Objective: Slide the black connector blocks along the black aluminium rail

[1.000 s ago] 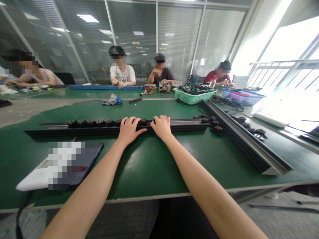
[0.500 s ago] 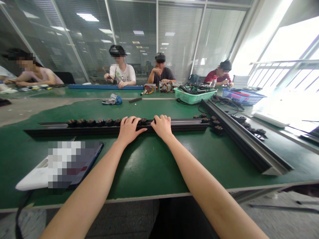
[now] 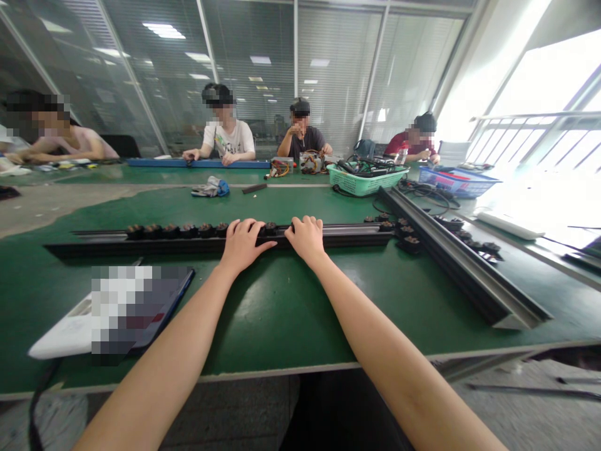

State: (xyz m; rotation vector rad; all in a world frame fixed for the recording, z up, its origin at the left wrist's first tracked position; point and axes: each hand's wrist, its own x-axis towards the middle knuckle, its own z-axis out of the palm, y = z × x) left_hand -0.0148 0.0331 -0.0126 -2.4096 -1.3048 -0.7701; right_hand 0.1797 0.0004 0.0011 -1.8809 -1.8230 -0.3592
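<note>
A long black metal channel (image 3: 347, 240) lies crosswise in front of me on the green table. Along its left half sits a row of small black parts with copper-coloured contacts (image 3: 171, 232). My left hand (image 3: 241, 243) grips the channel near its middle, fingers over the top and thumb along the near side. Just right of it, one more black part (image 3: 271, 227) sits in the channel between my hands. The fingers of my right hand (image 3: 306, 239) are curled down on the channel, closed around something dark at its left fingertips that is mostly hidden.
A second channel (image 3: 451, 250) lies slanted on the right, with loose black parts (image 3: 409, 243) beside it. A tablet-like device (image 3: 164, 307) lies front left. Beyond are gloves (image 3: 211, 187), a green basket (image 3: 364, 180) of cables and a blue basket (image 3: 460, 183). Several people sit opposite.
My hands and the channel stay where they were. Across the table, one person's hand has come down onto the blue bar, and the person beside has shifted their hands.
</note>
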